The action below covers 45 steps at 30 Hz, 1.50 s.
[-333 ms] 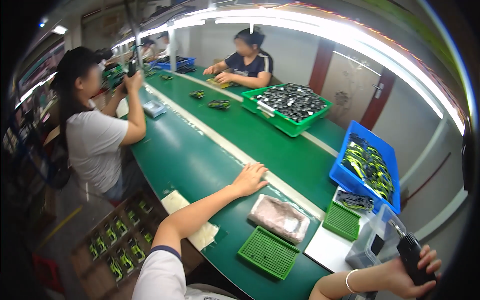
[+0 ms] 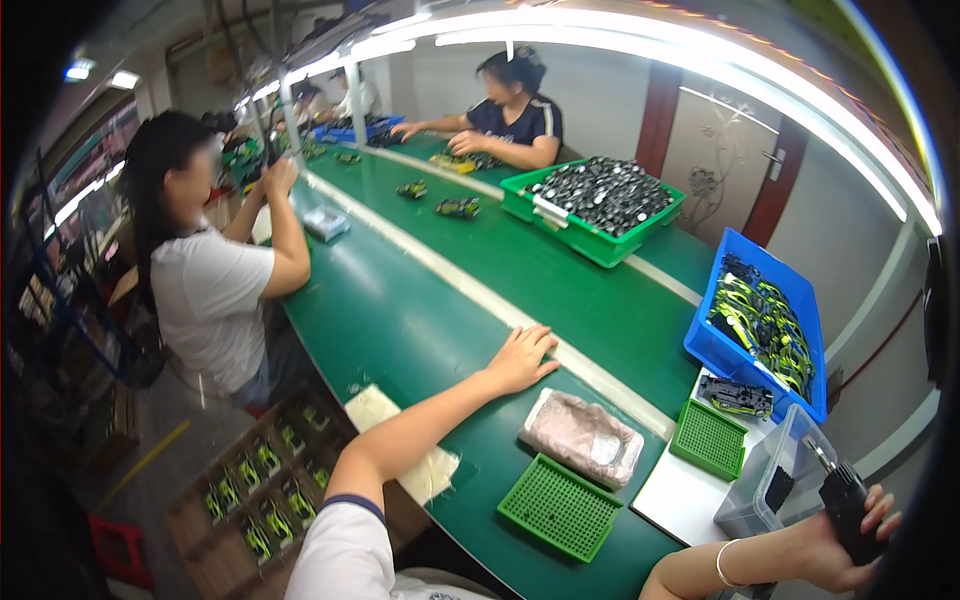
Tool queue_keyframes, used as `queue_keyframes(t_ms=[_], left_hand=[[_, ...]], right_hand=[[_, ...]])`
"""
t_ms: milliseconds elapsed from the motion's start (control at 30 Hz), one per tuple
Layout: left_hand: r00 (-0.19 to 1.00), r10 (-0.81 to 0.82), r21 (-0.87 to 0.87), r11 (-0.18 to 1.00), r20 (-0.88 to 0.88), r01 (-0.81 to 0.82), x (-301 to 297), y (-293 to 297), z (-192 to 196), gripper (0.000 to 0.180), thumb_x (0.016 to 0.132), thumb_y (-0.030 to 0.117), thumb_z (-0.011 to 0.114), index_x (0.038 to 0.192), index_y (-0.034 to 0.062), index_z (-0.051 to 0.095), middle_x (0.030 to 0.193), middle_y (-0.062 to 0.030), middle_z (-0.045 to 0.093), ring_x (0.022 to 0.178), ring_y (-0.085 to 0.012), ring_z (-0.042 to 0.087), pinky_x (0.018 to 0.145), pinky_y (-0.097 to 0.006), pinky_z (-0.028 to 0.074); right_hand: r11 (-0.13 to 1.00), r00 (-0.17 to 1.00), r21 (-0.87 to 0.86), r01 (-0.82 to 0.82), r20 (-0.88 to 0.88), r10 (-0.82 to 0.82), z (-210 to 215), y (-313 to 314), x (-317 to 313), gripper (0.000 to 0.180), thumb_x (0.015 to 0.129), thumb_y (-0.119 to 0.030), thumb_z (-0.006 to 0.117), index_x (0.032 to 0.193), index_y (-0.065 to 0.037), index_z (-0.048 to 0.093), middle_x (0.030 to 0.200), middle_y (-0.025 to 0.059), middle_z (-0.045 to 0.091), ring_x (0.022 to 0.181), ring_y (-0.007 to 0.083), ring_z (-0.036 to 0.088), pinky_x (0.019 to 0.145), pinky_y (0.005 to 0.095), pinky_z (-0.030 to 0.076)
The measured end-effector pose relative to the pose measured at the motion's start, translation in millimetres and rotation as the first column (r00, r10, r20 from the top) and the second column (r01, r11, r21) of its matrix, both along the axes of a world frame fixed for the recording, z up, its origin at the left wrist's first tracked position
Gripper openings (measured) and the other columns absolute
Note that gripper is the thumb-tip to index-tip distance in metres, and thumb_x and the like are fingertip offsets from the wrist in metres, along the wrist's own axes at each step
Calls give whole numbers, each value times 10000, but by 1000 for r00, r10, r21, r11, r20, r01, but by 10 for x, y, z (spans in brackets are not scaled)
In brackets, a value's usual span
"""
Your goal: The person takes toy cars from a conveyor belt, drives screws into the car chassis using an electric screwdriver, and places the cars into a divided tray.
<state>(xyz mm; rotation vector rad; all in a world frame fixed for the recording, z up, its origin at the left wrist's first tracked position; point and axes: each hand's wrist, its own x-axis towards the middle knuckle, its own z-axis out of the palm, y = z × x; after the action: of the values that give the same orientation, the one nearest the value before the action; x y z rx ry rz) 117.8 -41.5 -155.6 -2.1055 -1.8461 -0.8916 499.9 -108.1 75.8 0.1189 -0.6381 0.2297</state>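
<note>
Right grip is wrapped around a black tool, fingers curled about its body, beyond the right end of the desk's near edge as seen here. Its metal tip points up and to the left, over the clear box in the view; whether the two touch, I cannot tell. Left grip lies palm down on the green desk, fingers loosely spread and holding nothing, just beside the pale strip that runs lengthwise along the desk.

Nearer the desk's near edge, to the right of that hand, sits a pinkish block with a hollow in its top, and just beside it a green tray with a grid of holes. Toward the desk's right end, a white board carries a smaller green tray and a black part. Behind these, a tilted blue bin holds black and yellow-green parts. Near the far edge, a green bin is heaped with small black and silvery pieces. Left of the forearm, a cream cloth lies at the near edge.
</note>
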Motion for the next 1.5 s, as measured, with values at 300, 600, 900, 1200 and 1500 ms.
queue_keyframes(t_ms=[300, 600, 900, 1200, 1500], left_hand=[[1000, -12, -27, 1000, 6, 12, 5, -108, -69, 348, 770, 316, 547, 998, 61, 489, 1132, -159, 437, 1104, -302, 382, 926, -439, 280], [1000, -13, 37, 999, -18, 13, -48, -67, -32, 333, 767, 287, 561, 1002, 59, 498, 1094, -154, 453, 1054, -293, 415, 888, -409, 316], [1000, -7, 32, 999, -12, 7, -24, -65, -21, 323, 760, 279, 572, 986, 60, 503, 1089, -153, 459, 1052, -287, 419, 880, -395, 324], [999, -22, -5, 1000, 31, 22, -42, -58, -56, 343, 775, 315, 542, 995, 56, 498, 1104, -152, 445, 1096, -289, 383, 925, -442, 279], [1000, -5, 16, 1000, -14, 6, -20, -87, -16, 338, 765, 275, 568, 1006, 50, 495, 1100, -157, 455, 1076, -289, 403, 902, -393, 309]], right_hand=[[997, 996, -19, 79, 32, -78, -16, -16, -282, 318, 811, -277, 484, 1018, -59, 382, 662, 19, 325, 483, 74, 344, 473, 216, 312], [995, 995, -32, 94, 24, -93, 17, -39, -337, 301, 805, -277, 498, 980, -61, 383, 649, 17, 338, 491, 76, 368, 483, 214, 326], [995, 995, -25, 94, 40, -93, 17, -56, -362, 270, 807, -282, 496, 945, -75, 388, 649, 9, 336, 500, 84, 357, 504, 225, 314], [998, 995, 2, 56, 83, -56, -30, -79, -356, 237, 800, -247, 498, 925, -79, 387, 665, 15, 317, 544, 98, 331, 571, 266, 291], [997, 992, -9, 78, 95, -77, -31, -84, -380, 237, 794, -245, 507, 909, -83, 378, 660, 14, 311, 538, 98, 332, 569, 263, 295]])
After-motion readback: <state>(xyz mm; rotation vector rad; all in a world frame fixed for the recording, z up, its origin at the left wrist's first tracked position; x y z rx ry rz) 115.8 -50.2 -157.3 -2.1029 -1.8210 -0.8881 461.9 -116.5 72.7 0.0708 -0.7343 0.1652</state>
